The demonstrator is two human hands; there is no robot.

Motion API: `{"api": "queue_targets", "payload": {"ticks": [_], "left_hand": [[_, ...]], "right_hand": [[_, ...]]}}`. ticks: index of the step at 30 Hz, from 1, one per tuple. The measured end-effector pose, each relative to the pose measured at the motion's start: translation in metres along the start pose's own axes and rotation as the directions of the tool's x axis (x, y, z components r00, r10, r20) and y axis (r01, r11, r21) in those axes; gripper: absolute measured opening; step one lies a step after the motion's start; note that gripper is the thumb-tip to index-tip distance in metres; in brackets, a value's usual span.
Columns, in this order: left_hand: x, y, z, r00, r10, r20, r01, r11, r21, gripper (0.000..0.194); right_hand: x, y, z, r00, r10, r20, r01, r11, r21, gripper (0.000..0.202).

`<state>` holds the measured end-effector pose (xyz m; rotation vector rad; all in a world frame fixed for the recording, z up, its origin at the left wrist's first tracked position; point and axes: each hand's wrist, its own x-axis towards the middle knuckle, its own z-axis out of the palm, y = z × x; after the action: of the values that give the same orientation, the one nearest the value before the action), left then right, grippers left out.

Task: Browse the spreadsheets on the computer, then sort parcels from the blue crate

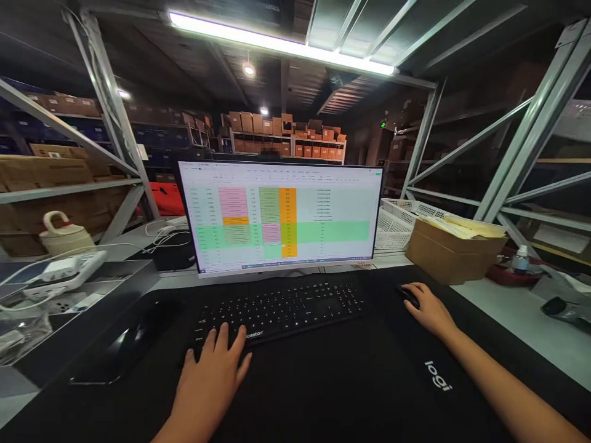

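My left hand lies with its fingers spread on the lower left edge of a black keyboard. At the right, my right hand is curled over a black computer mouse, mostly covered by the fingers. Both the keyboard and the mouse rest on a large black desk mat with a white "logi" mark. Behind the keyboard stands a wide monitor, lit with a spreadsheet in pink, green and orange cells. Its text is too small to read.
A glossy black object lies on the mat's left, beside a grey open box of cables. Right of the monitor are white baskets and a cardboard box holding papers. A scanner-like device sits far right. Metal racks surround the desk.
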<state>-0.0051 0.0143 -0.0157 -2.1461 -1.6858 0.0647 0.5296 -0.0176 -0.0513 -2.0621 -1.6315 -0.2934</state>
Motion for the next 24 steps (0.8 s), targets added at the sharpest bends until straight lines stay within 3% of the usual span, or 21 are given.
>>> {"api": "queue_targets", "payload": {"ticks": [12,24], "left_hand": [[0.0011,0.0012,-0.0084,0.998,-0.004,0.057,0.004,1.0,-0.007,0.051],[-0.0015,0.0017,-0.0057,1.0,-0.003,0.003,0.003,0.999,-0.042,0.05]], "right_hand": [[-0.0004,0.0071,0.0064,0.999,-0.03,-0.03,0.031,0.999,0.023,0.04],[0.0013,0.0065,0.0061,0.999,-0.032,-0.021,0.033,0.999,0.034,0.042]]}}
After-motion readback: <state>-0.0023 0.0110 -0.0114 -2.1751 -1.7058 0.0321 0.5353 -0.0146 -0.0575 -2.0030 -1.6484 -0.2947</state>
